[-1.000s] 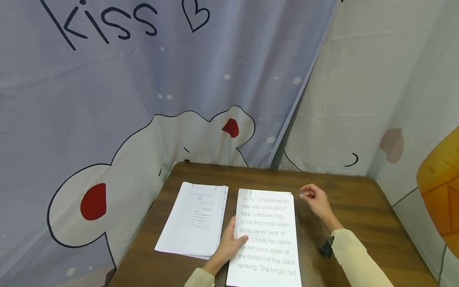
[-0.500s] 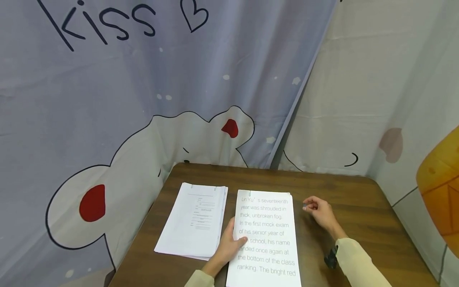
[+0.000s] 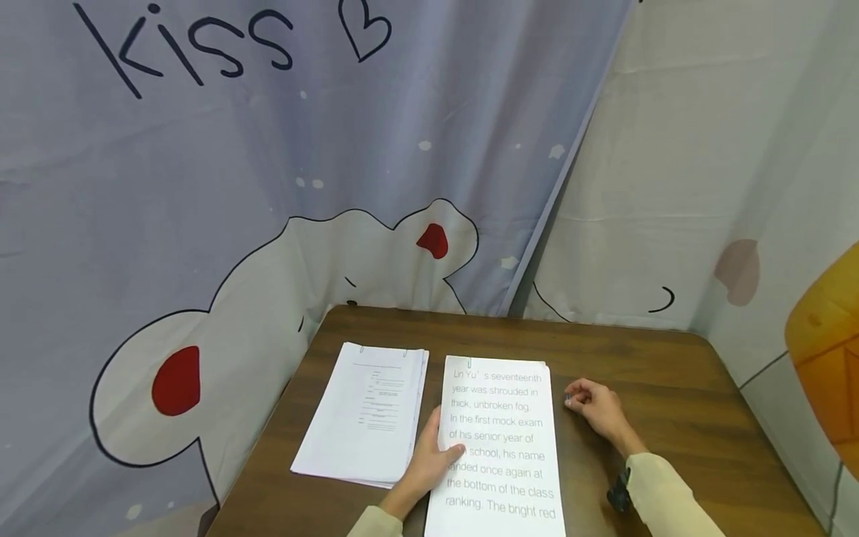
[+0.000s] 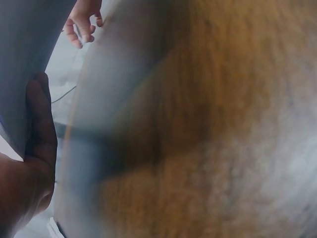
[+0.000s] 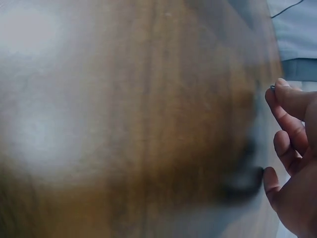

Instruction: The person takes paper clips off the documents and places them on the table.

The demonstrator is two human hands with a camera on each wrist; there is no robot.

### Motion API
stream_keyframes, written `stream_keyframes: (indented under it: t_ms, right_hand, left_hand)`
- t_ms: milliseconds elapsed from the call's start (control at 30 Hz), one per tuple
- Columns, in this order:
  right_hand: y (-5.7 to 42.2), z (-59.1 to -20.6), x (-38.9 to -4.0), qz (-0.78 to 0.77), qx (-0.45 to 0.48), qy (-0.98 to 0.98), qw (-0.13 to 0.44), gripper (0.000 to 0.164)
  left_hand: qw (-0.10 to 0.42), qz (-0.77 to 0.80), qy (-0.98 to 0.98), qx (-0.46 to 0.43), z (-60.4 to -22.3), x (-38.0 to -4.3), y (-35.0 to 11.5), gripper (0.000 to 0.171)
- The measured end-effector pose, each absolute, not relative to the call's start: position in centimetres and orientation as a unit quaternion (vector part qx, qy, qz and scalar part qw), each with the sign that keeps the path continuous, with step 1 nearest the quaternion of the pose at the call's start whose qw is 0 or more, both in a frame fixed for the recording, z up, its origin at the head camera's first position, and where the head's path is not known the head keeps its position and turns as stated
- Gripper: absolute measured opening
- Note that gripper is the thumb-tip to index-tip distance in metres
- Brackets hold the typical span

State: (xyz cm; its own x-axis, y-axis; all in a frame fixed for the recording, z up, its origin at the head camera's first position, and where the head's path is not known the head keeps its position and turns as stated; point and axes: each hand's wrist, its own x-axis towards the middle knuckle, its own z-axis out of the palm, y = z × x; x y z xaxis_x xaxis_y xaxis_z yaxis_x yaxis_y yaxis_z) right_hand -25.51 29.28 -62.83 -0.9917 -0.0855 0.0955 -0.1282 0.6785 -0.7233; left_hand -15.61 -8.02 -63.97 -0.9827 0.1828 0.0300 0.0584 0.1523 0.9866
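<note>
A sheaf of printed paper in large type is held at its left edge by my left hand, thumb on top and fingers beneath. One paper clip sits on its top edge, left of centre. To the right of the sheaf, over the table, my right hand pinches a small paper clip between thumb and index finger; only its metal tip shows in the right wrist view. In the left wrist view, the left fingers lie against the underside of the paper.
Another stack of paper, with clips along its top edge, lies left of the sheaf on the brown wooden table. A printed curtain hangs behind the table's far edge, and pale fabric hangs at the right.
My right hand has drawn back from near the sheaf's top right corner, lower along its right side, still pinching the small clip. My left hand and the sheaf stay in place.
</note>
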Motion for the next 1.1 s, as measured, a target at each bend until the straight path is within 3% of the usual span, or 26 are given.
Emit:
stream_keyframes:
  t_ms: [567, 1100]
  right_hand:
    - [29.3, -64.2, -25.4, 0.32, 0.075, -0.941, 0.078, 0.014]
    - [28.9, -63.8, -25.2, 0.332, 0.063, -0.939, 0.061, 0.017]
  left_hand:
    - [0.054, 0.651, 0.752, 0.09, -64.0, -15.8, -7.6, 0.088]
    - [0.049, 0.641, 0.76, 0.095, -64.0, -15.2, -7.8, 0.089]
